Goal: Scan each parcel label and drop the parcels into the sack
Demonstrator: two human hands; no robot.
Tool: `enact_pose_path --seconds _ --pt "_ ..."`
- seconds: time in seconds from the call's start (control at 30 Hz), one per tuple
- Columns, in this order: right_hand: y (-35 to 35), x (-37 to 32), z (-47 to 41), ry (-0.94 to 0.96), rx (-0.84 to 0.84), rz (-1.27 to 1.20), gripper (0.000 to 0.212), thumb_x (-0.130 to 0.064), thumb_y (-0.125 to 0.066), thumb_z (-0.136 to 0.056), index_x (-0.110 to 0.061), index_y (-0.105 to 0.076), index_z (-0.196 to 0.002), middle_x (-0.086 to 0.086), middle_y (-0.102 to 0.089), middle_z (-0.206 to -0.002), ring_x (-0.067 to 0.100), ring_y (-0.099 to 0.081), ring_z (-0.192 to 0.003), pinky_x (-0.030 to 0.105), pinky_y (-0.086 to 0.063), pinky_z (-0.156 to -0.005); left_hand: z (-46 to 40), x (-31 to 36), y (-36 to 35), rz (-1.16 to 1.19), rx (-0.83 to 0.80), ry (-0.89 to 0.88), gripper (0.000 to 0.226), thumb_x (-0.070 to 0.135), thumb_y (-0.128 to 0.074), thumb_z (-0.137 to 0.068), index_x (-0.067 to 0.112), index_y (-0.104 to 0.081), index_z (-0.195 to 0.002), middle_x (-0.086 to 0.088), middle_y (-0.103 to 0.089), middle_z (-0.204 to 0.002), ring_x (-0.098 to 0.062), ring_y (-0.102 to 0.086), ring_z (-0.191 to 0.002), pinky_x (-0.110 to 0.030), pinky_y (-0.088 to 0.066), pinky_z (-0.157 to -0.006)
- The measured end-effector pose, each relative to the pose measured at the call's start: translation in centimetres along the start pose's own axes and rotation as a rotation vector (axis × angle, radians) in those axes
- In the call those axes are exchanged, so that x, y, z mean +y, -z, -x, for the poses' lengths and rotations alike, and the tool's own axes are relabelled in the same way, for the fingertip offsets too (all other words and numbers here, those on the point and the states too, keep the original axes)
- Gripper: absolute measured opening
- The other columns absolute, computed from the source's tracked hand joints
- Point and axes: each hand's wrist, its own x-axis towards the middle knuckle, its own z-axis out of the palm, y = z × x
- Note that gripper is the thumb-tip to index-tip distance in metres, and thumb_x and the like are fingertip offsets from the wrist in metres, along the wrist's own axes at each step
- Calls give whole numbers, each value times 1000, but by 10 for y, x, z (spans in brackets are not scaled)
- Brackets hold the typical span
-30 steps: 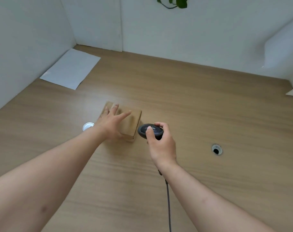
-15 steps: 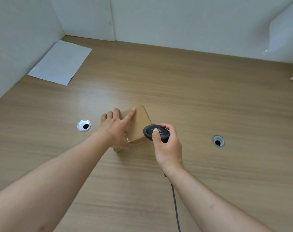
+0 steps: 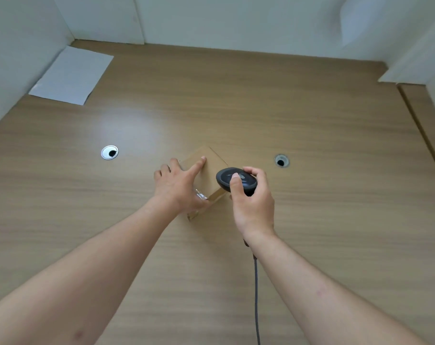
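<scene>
A small brown cardboard parcel (image 3: 211,168) lies on the wooden table (image 3: 311,220), turned corner-on towards me. My left hand (image 3: 179,185) lies over its left half, index finger stretched across the top, other fingers over the far left edge and thumb at the near taped side, holding it. My right hand (image 3: 253,205) grips a black handheld scanner (image 3: 232,180), thumb on top, just right of and above the parcel. No label shows on the visible faces. No sack is in view.
The scanner's grey cable (image 3: 257,295) runs down towards me under my right forearm. A white sheet of paper (image 3: 72,75) lies at the far left corner. Two round cable holes (image 3: 109,152) (image 3: 281,161) sit left and right of the parcel. White walls enclose the table.
My left hand has turned the parcel on the table so a corner now points away from me. The scanner has stayed close at the parcel's right side. My view has tilted down.
</scene>
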Motion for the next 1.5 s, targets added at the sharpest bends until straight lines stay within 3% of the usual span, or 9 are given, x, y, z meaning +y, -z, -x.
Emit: enact_pose_path --seconds 0.4,0.63,0.9,1.1,1.23,1.37,1.43,1.5 --pt "183 108 102 -48 9 -64 21 -42 -69 -101 -40 -61 -121 -23 -73 -100 6 -72 -96 27 -55 -84 164 152 -79 26 5 140 117 72 -73 -65 56 -6 -159 -10 -36 -128 -35 -42 -113 -43 -34 -99" --pt "265 160 129 -49 -17 -25 21 -42 -67 -103 -40 -56 -121 -26 -69 -96 -18 -61 -88 6 -43 -69 226 222 -127 20 -30 225 116 71 -72 -68 54 -4 -160 -14 -35 -134 -38 -43 -119 -45 -34 -103" --pt "300 197 138 -86 -28 -34 28 -43 -70 -102 -37 -58 -127 -25 -70 -103 -15 -63 -94 5 -44 -75 248 264 -166 25 -1 242 119 74 -73 -70 53 4 -159 -21 -28 -145 -41 -39 -125 -49 -32 -108" --pt "296 212 143 -99 -18 -17 27 -42 -69 -103 -33 -59 -127 -23 -70 -104 -16 -62 -94 4 -44 -74 248 264 -173 59 -36 191 128 73 -79 -68 44 3 -162 -22 -1 -157 -53 -27 -141 -64 -17 -123" --pt "283 207 146 -89 -29 -26 25 -41 -69 -104 -34 -59 -126 -20 -70 -107 -13 -63 -97 11 -47 -81 246 245 -163 130 -70 124 122 74 -76 -68 42 -5 -163 -17 -11 -154 -54 -35 -138 -69 -19 -121" --pt "274 194 147 -41 -37 -28 25 -40 -68 -103 -36 -58 -126 -22 -70 -106 -12 -64 -98 13 -47 -82 246 216 -154 322 -69 80 106 80 -63 -75 50 -13 -162 -16 -31 -153 -41 -45 -138 -57 -37 -116" --pt "269 189 148 -23 -42 -36 25 -41 -69 -103 -36 -59 -125 -21 -71 -107 -7 -67 -98 20 -51 -86 252 201 -149 423 -45 71 90 75 -57 -89 51 -11 -164 -11 -47 -140 -32 -55 -126 -43 -45 -104" --pt "263 185 150 -21 -40 -47 30 -49 -69 -99 -38 -59 -125 -19 -73 -107 3 -72 -98 31 -57 -90 258 189 -142 455 7 49 74 63 -49 -101 50 -12 -164 -5 -55 -119 -29 -58 -111 -38 -44 -86"
